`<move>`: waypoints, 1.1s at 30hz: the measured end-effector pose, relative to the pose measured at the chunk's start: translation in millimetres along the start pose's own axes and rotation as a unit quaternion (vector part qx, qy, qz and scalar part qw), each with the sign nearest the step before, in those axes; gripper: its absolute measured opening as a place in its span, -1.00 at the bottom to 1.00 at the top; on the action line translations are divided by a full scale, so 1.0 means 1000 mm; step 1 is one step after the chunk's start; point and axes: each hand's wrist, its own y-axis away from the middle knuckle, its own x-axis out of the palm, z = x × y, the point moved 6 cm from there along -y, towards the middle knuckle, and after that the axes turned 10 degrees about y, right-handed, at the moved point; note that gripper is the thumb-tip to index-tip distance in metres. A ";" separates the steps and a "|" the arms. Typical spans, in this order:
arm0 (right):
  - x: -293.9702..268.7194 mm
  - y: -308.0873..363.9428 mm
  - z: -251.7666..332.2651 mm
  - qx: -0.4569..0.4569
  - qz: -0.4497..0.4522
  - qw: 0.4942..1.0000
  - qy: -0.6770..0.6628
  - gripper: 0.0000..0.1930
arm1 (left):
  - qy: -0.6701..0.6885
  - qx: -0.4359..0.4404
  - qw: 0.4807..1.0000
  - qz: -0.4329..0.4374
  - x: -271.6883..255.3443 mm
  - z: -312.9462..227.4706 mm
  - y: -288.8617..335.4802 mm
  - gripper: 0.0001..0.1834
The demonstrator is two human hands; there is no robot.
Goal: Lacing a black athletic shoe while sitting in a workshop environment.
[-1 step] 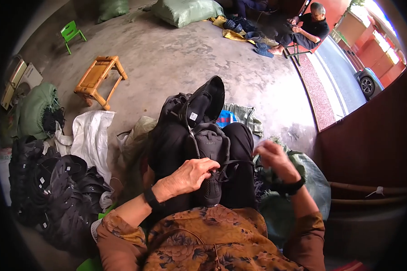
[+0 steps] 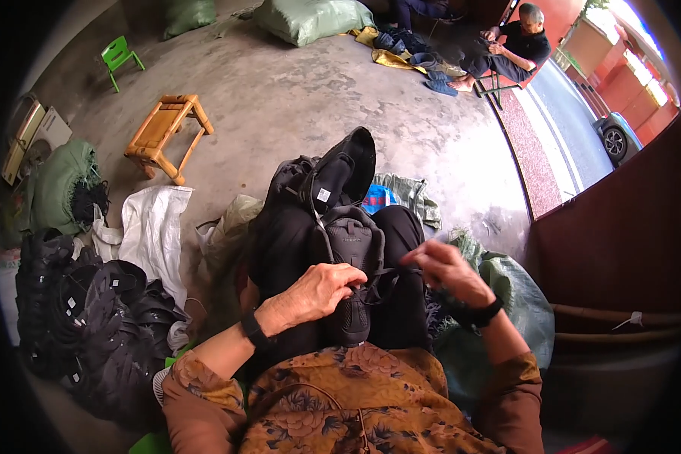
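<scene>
A black shoe upper with a mesh tongue lies on my lap, its toe end toward my waist. My left hand rests over its middle, thumb and forefinger pinched on the dark shoelace, which loops out to the right. To the right of the upper, my right hand is raised above my thigh. Its fingers point toward the lace but are smeared by motion, so whether they hold a strand is unclear. Beyond the first upper, a second black shoe upper stands with its opening showing and a small white label inside.
Black shoe uppers are heaped at my left, beside a white sack. A green sack lies at my right. Farther off are a bamboo stool, a green chair and a seated person working by the doorway.
My right hand has moved left, closer to the shoe upper and lace. My left hand and the upper have hardly shifted.
</scene>
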 end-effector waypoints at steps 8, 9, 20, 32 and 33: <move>0.011 0.003 0.005 0.026 0.148 0.989 -0.002 -0.77 | -0.135 0.074 0.988 -0.027 0.010 -0.015 -0.009 -0.90; 0.009 0.002 0.007 0.026 0.147 0.989 -0.001 -0.77 | -0.125 0.104 0.985 -0.051 0.011 -0.016 -0.008 -0.90; -0.141 0.025 0.206 -0.340 -0.283 0.837 -0.321 -0.77 | -0.210 -0.020 0.974 -0.077 0.030 0.006 -0.011 -0.37; -0.079 0.048 -0.012 -0.054 -0.313 0.947 0.046 -0.85 | -0.404 0.126 0.904 0.054 -0.017 -0.014 0.012 -0.71; -0.059 0.045 -0.013 -0.031 -0.279 0.960 0.023 -0.85 | -0.406 0.121 0.904 0.053 -0.019 -0.018 0.009 -0.71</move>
